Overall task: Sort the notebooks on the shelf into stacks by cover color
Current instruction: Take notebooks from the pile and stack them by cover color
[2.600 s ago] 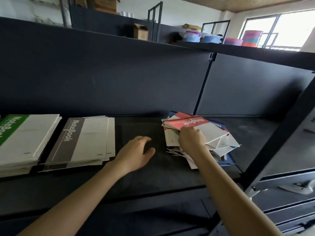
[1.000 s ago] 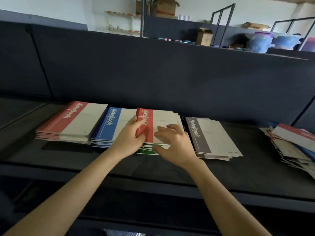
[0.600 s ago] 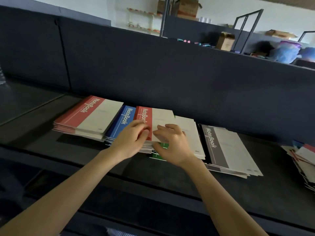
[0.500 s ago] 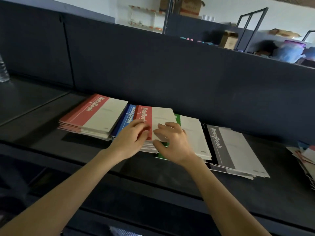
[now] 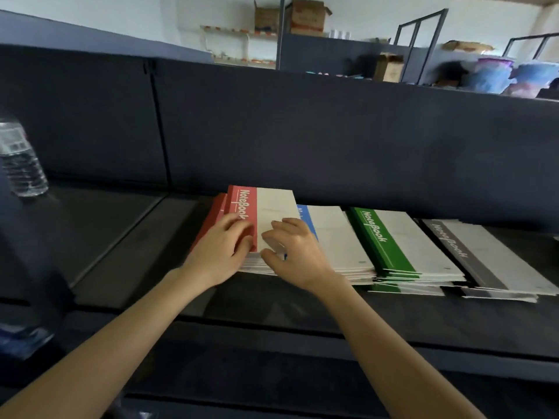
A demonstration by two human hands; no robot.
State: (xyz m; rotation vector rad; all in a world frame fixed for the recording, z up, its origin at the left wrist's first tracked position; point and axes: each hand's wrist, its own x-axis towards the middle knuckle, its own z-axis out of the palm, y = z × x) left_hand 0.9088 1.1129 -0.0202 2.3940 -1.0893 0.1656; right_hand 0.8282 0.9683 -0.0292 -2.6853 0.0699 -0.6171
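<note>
Gripping with 2 hands, head view: left hand clamps the red notebook on its coloured band, and right hand pinches the white near edge, thumb seemingly tucked under. Long axis points away, atop the red stack, right edge reaching the blue stack. Left hand sits nearer home. Green stack, grey stack and water bottle stand clear.

red notebook: white cover, red band at left, flat atop red stack, offset right, right edge overlapping blue stack. further right, side by side: green stack, then grey stack. all flat on shelf, bands at left, near edges uneven.
</note>
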